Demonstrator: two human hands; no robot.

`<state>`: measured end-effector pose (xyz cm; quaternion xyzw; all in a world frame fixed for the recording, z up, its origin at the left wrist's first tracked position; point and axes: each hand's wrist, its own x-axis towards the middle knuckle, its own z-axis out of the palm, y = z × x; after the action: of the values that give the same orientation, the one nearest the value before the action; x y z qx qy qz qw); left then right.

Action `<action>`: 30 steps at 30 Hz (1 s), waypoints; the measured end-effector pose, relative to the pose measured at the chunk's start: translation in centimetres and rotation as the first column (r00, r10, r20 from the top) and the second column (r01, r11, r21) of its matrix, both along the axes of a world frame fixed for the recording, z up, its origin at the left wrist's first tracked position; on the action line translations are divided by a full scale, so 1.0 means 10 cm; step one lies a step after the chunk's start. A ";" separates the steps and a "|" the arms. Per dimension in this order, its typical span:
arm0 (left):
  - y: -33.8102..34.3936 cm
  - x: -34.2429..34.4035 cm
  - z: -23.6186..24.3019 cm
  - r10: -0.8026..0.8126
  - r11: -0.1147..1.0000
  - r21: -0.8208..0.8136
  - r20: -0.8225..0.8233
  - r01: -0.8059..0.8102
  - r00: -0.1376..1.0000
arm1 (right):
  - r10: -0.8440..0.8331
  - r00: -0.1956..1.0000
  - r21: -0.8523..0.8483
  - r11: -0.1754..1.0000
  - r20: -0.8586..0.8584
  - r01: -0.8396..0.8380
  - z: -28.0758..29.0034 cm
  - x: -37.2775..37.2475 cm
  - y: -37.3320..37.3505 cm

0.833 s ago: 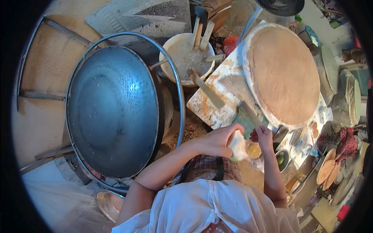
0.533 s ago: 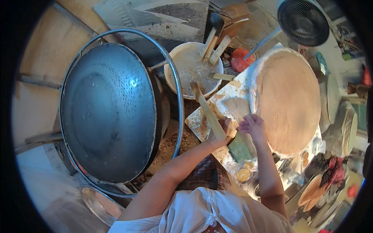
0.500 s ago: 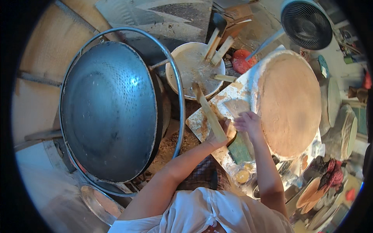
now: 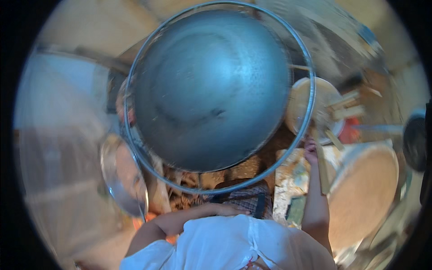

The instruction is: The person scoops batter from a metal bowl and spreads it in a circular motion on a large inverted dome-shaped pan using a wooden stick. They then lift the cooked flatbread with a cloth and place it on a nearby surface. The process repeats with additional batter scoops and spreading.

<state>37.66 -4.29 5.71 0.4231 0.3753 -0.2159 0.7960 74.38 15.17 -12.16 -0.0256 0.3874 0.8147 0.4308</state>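
My right hand (image 4: 310, 151) is closed around a flat, pale wooden stick (image 4: 322, 173) just below the white bucket (image 4: 325, 86). The stick's darker end lies at the bucket's near rim; motion blur hides whether it dips in. My left hand (image 4: 230, 210) rests flat across my lap with its fingers stretched out and nothing in it. A large dark wok (image 4: 211, 94) with a hammered surface fills the middle, inside a round metal ring (image 4: 310, 101).
At right, a wide round clay-coloured slab (image 4: 366, 193) sits on a stained white board (image 4: 285, 180) beside a green block (image 4: 295, 210). Wooden pieces (image 4: 348, 112) stick out of the bucket. A red object (image 4: 350, 131), a fan (image 4: 415, 141) and, left, a metal pan (image 4: 112, 180) surround me.
My view has swung left, bringing the wok to the middle. My left hand has left the stick and come down to my lap. The stick is now in my right hand.
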 end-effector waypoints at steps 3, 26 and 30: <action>-0.47 -0.80 0.04 -0.071 0.997 -0.049 -0.219 0.061 0.973 | -0.193 0.975 0.025 0.981 0.110 0.191 -0.30 0.19 -0.12; -2.90 -5.22 0.43 0.566 0.824 0.567 -0.821 0.005 -0.075 | 0.310 0.046 -0.285 0.914 0.950 -0.288 1.48 -1.51 -1.91; -2.98 -5.56 0.13 0.637 0.761 0.649 -0.747 0.000 -0.192 | 0.249 0.092 -0.224 0.949 0.964 -0.221 1.38 -1.69 -2.11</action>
<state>-17.89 -34.12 7.06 0.1705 0.9608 -0.1403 0.1676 57.44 -5.89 1.62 -0.6185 0.0090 0.6494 0.4422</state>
